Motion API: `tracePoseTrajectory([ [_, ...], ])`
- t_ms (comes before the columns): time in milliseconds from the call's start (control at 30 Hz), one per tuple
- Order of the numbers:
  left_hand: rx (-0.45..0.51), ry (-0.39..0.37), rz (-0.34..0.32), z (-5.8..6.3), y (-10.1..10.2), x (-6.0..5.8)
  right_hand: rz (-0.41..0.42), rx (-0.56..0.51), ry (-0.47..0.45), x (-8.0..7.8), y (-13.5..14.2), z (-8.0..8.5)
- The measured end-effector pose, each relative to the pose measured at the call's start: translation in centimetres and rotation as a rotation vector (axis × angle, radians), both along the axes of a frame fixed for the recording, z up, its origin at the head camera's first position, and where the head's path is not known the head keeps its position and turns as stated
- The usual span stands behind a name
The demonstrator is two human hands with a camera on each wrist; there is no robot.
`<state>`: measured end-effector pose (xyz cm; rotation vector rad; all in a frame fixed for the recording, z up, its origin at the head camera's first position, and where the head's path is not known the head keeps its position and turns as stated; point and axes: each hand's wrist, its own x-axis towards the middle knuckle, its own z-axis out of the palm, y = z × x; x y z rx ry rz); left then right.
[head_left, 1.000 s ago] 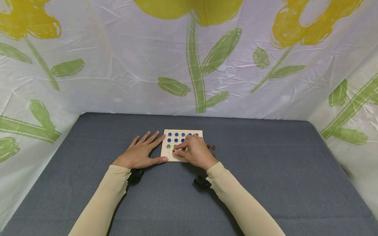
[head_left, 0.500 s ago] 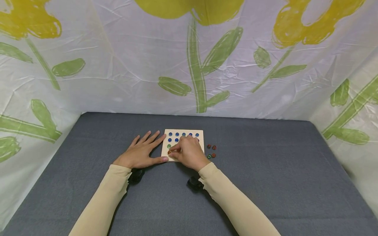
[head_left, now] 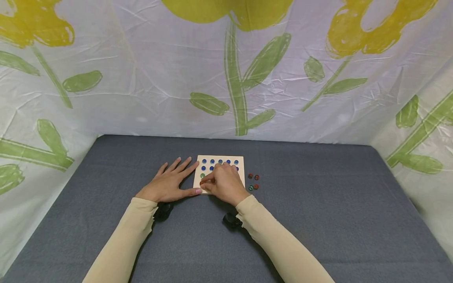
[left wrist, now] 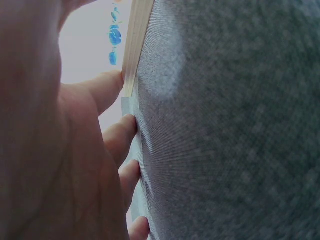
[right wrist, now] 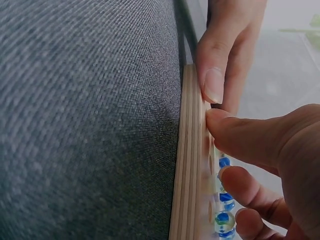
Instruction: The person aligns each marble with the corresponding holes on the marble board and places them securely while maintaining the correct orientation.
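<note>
A pale wooden board (head_left: 208, 164) with round hollows lies on the table; blue marbles (head_left: 212, 161) fill its far rows. A green marble (head_left: 202, 175) sits nearer its left edge. Thumb and index finger of my right hand (head_left: 226, 184) pinch a reddish marble (head_left: 201, 183) at the near-left hollow; the hand covers much of the board. My left hand (head_left: 168, 185) lies with fingers spread, thumb and index finger touching the board's left side. In the right wrist view the left thumb (right wrist: 214, 85) rests at the board's corner, close to the right thumb (right wrist: 240, 135).
Right of the board lie loose marbles: several reddish ones (head_left: 256, 177) and a green one (head_left: 251, 188). Grey cloth (head_left: 318, 204) covers the table. A white curtain (head_left: 159, 110) with printed flowers hangs behind it and at both sides.
My right hand has moved left with the reddish marble, from over the board to its near-left hollow, uncovering the loose marbles at right. My left hand has stayed in place.
</note>
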<state>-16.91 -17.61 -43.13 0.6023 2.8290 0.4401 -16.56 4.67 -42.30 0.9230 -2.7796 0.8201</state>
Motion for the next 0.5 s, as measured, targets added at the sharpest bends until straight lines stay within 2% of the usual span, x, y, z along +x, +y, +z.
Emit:
tracePoseTrajectory([
  [300, -0.003, 0.001, -0.003, 0.01, -0.03, 0.00, 0.006, 0.000, 0.024, 0.02, 0.23, -0.09],
  [500, -0.009, 0.004, -0.006, -0.10, -0.06, -0.05, -0.028, -0.026, 0.028, 0.07, 0.69, 0.01],
])
